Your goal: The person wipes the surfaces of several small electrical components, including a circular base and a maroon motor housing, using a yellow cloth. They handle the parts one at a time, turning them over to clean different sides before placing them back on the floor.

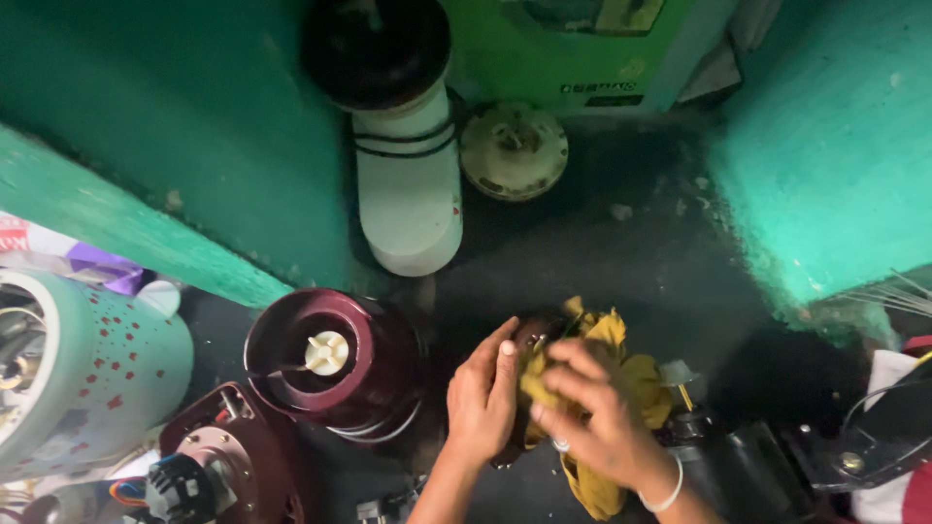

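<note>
My left hand (481, 398) grips the side of a dark maroon part (532, 335) held over the dark floor. My right hand (597, 412) presses a yellow cloth (636, 374) against that part; the cloth bunches around it and hangs below my wrist. A white bangle sits on my right wrist. Most of the maroon part is hidden by my hands and the cloth.
A maroon mixer base (330, 364) with a white coupler stands left of my hands. Another opened maroon base (218, 466) with wiring lies lower left. A white mixer body (408, 184), a round cream disc (513, 150), a dotted white appliance (83, 374) and green walls (835, 146) surround the floor.
</note>
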